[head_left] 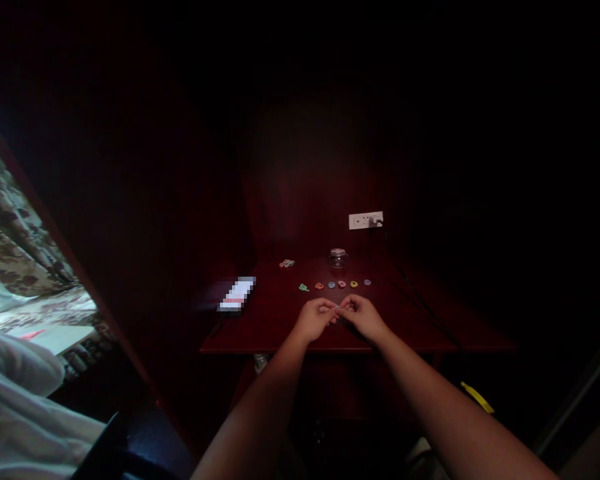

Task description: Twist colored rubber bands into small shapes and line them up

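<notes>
Small whitish piece, details too small to tell, pinched at fingertips of left hand and right hand, near front of dark red table; row of colored loops just beyond, lidded clear jar behind row.

1. Left arm: bare, reaching forward from the bottom of the view and angling inward to the right.
2. Right arm: also bare, reaching forward from the lower right and angling inward to the left.
3. Left hand: in line with its forearm, fingers curled inward, thumb and fingers drawn together at the tips.
4. Right hand: a near mirror of the other, fingers bent and drawn in to the thumb.
5. The two hands meet at the fingertips; finer finger contact is too small to tell.
</notes>
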Demonstrator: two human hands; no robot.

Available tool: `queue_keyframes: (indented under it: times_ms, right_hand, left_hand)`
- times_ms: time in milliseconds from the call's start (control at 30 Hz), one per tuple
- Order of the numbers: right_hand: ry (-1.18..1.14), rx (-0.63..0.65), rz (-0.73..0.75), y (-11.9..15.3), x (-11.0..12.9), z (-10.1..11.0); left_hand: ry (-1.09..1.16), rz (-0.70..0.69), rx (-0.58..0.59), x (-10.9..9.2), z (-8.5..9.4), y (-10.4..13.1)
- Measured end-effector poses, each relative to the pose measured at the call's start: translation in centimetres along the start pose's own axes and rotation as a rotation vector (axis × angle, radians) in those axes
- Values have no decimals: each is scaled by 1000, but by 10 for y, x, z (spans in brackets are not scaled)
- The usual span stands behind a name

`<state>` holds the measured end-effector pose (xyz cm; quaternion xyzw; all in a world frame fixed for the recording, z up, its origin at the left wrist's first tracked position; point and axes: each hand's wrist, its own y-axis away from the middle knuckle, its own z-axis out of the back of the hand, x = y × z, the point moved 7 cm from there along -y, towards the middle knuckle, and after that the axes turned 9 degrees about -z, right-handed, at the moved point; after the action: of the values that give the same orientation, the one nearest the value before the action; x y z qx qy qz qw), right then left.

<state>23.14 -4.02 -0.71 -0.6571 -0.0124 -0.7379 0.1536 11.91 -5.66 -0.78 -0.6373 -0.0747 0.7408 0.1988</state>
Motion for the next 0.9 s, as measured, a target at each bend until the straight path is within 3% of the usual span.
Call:
queue_keyframes:
  times_ms: [900]
  right_hand:
    - [40,25,2,-1,-3,-1]
  left_hand:
    - [57,-72,5,-4,-1,-1]
